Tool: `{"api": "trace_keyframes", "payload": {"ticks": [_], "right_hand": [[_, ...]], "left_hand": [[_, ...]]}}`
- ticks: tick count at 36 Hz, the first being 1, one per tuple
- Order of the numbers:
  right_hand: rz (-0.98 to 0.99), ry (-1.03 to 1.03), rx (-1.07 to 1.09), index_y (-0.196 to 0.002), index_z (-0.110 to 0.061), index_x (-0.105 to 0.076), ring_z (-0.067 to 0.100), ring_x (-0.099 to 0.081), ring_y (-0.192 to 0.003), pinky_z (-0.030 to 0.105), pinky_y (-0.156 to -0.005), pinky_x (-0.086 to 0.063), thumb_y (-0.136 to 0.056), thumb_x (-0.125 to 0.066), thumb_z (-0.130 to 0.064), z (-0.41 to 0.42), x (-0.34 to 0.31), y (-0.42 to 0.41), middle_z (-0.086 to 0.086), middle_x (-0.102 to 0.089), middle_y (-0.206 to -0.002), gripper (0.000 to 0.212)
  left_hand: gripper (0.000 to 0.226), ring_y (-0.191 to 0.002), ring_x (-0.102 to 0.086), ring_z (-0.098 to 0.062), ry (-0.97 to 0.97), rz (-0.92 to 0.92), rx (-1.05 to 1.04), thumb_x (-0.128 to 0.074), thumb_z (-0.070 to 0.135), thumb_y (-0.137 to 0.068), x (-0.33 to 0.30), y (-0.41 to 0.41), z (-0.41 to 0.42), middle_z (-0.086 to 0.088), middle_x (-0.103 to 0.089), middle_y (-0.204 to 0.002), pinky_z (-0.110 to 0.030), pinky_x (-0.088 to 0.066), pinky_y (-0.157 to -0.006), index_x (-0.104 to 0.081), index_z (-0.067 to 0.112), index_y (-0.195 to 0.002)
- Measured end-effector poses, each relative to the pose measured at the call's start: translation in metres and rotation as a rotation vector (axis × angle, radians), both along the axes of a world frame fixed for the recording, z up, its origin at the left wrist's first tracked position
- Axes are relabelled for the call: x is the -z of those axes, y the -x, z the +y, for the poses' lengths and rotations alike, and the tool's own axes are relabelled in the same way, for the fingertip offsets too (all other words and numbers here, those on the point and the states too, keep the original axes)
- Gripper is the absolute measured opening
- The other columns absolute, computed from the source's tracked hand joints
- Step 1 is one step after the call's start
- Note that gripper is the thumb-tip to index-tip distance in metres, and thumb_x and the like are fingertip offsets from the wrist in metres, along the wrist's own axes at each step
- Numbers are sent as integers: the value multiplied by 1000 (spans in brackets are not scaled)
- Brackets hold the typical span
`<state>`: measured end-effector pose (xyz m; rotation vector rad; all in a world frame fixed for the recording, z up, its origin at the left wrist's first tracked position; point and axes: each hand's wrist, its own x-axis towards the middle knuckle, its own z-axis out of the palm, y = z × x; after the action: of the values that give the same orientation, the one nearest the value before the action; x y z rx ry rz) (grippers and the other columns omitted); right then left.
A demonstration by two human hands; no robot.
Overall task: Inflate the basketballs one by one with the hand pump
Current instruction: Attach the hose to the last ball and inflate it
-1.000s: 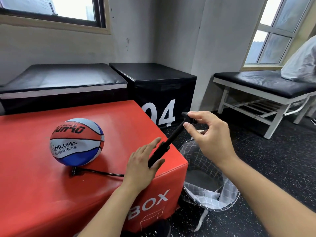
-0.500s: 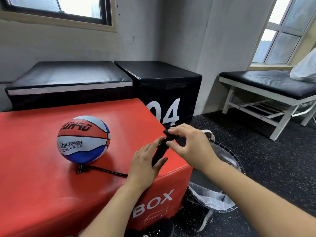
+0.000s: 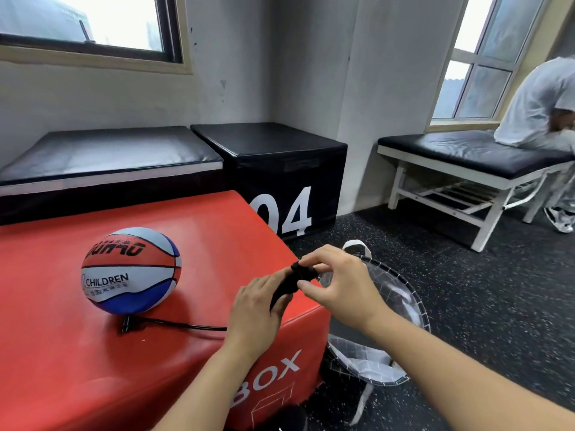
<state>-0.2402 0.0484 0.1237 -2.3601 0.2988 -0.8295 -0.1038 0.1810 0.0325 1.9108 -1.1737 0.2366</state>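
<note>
Left hand (image 3: 253,318) wrapped round hand pump (image 3: 287,283) barrel on red box (image 3: 77,353); right hand (image 3: 337,287) pinching handle, plunger down. Basketball (image 3: 130,270) well left, dented, joined by hose (image 3: 174,325). Risk: hard strokes tugging hose, unseating needle, rolling ball.

two bare forearms, left hand (image 3: 253,315), right hand (image 3: 340,293), no sleeves

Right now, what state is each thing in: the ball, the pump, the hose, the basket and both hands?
basketball: soft, flattened at the bottom, resting on the red box
hand pump: handle pushed in
hose: runs to the ball's underside
mesh basket: on the floor, tilted
left hand: grips the pump body
right hand: pinches the pump handle
</note>
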Motion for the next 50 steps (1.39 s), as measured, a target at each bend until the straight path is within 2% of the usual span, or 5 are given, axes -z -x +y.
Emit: {"api": "trace_keyframes", "payload": {"ticks": [4, 14, 30, 38, 50], "right_hand": [[-123, -20, 39, -103, -27, -77, 1, -71, -98, 18, -91, -55, -81, -83, -9, -8, -12, 12, -18, -73, -102, 29], [-386, -137, 141, -108, -24, -79, 8, -74, -105, 39, -72, -64, -88, -80, -5, -27, -42, 42, -13, -77, -104, 28], [-153, -4, 30, -139, -28, -66, 4, -68, -105, 17, -81, -57, -93, -77, -13, -16, -30, -15, -24, -61, -135, 49], [-66, 90, -17, -138, -28, -68, 0, -59, -126, 27, -87, -61, -91, -78, -20, -8, -10, -38, -17, -63, -140, 48], [2, 93, -59, -124, -24, -72, 4, -65, -110, 29, -78, -62, -88, -82, -24, 6, 12, -39, -19, -62, -120, 38]], "left_hand": [[51, -114, -64, -13, -24, -19, -8, -70, 24, -100, -1, 1, -2, 16, -70, -127, -43, -53, -93, -52, 44, -143], [52, -108, -63, -12, -23, -8, -10, -72, 23, -99, -1, 1, -5, 19, -71, -120, -41, -51, -90, -52, 48, -140], [82, -123, -57, -8, 1, 75, 2, -67, 48, -99, 1, -15, 19, 23, -49, -141, -45, -50, -103, -10, 66, -156], [78, -122, -57, -9, 14, 104, -22, -65, 55, -99, 3, -25, 22, 22, -51, -141, -48, -52, -102, -13, 63, -157], [69, -120, -58, -6, 22, 128, -29, -66, 47, -102, -2, -17, 16, 20, -56, -138, -41, -51, -99, -25, 56, -157]]}}
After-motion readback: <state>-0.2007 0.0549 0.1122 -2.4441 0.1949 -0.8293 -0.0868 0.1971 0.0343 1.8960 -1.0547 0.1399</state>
